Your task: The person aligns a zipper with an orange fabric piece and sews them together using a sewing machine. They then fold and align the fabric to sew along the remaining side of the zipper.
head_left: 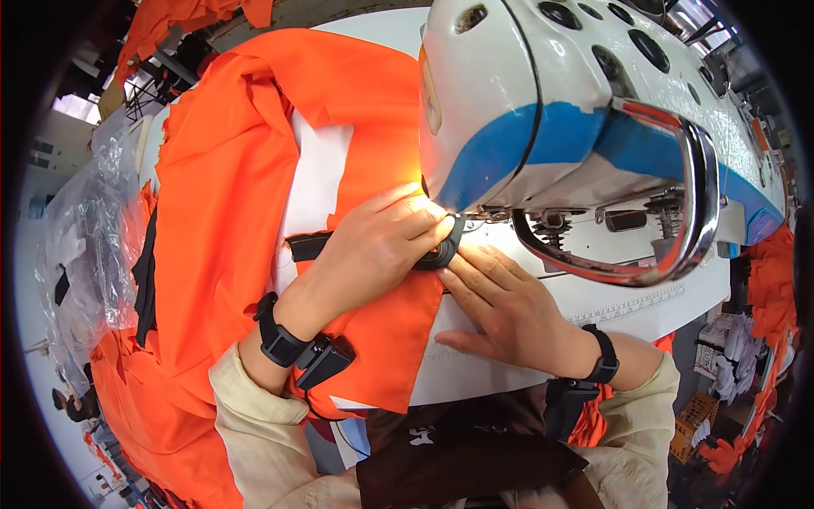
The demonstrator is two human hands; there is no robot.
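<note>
A sewing machine (500,127) in white and blue stands over the work, its lamp shining near the needle area. Orange fabric (365,339) lies on the table to its left, with a black strip (445,246) curving in a loop by the presser foot. My left hand (381,237) rests on the orange fabric, fingers bent and pressed together on the black strip. Flat on the table, my right hand (504,305) has its fingers stretched out, the tips touching the strip's right side. The machine head hides the needle.
A chrome bar (704,195) loops out from the machine above and right of my right hand. A ruler scale (627,304) runs along the white table (475,373). Clear plastic (93,246) hangs at the left. At far right stands an orange crate (694,424).
</note>
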